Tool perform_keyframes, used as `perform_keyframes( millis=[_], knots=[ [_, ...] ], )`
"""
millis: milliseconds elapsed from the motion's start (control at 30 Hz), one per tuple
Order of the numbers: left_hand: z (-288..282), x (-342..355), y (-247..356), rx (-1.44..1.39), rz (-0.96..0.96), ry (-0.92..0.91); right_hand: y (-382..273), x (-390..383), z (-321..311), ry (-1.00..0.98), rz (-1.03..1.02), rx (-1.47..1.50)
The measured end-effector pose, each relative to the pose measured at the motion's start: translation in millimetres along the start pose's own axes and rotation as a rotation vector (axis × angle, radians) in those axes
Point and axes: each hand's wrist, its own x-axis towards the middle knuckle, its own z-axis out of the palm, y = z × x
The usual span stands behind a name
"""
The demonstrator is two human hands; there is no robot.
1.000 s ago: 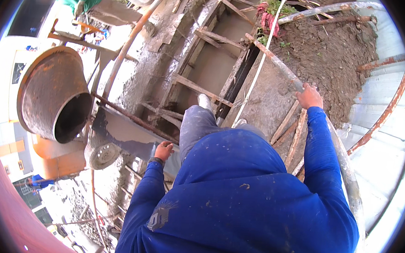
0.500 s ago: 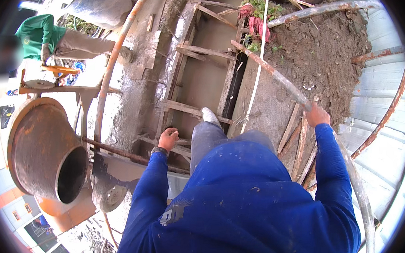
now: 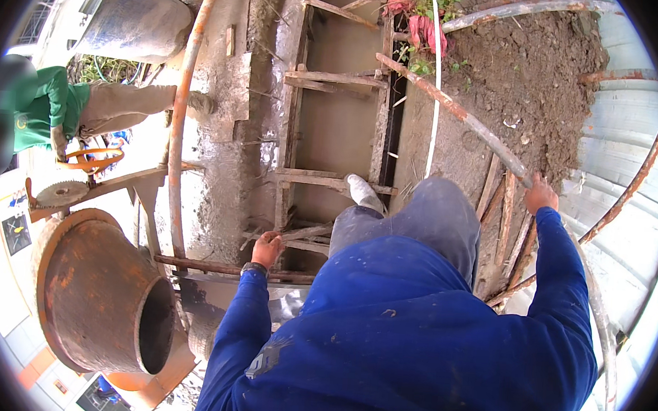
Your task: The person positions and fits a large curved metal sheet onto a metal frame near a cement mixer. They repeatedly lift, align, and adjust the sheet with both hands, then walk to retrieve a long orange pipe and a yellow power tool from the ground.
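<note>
My right hand is wrapped round a rusty metal pipe that slants up and left across the muddy ground and runs on down beside my right arm. Away to the left, my left hand hangs with its fingers curled in and nothing visible in them. It is close to the near end of a wooden formwork frame, whose crosspieces span a trough of grey, wet-looking material. A pale, mud-smeared boot on one of my feet is at a crosspiece of that frame.
On the left stands a rusty concrete mixer drum, with a person in green at its orange handwheel. A curved rusty pipe rises nearby. Loose wooden sticks, a dirt mound and metal sheeting lie right.
My body and view have shifted and turned slightly, and a bent knee shows more. My right hand still grips the pipe; my left hand's fingers have drawn closer together.
</note>
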Motion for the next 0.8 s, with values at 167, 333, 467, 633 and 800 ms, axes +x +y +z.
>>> perform_keyframes(
  millis=[167, 333, 467, 633, 800],
  knots=[
    [-16.4, -2.5, 11.8, 0.063, 0.045, -0.048, -2.4, 8.1, 6.9, 0.003, 0.03, 0.001],
    [-17.2, 5.1, 11.6, 0.091, 0.072, -0.051, 3.2, 17.4, 19.8, -0.026, 0.036, 0.0],
    [-7.7, 8.0, 12.3, 0.044, 0.097, -0.025, 2.7, 20.8, 21.3, -0.012, 0.032, -0.008],
    [-3.5, 12.4, 2.8, -0.013, 0.126, 0.017, 1.4, 20.2, 12.2, -0.024, 0.023, 0.059],
    [-9.9, 25.0, -12.6, -0.089, 0.123, 0.109, 20.6, 47.7, 32.9, -0.081, -0.031, 0.113]
  ],
)
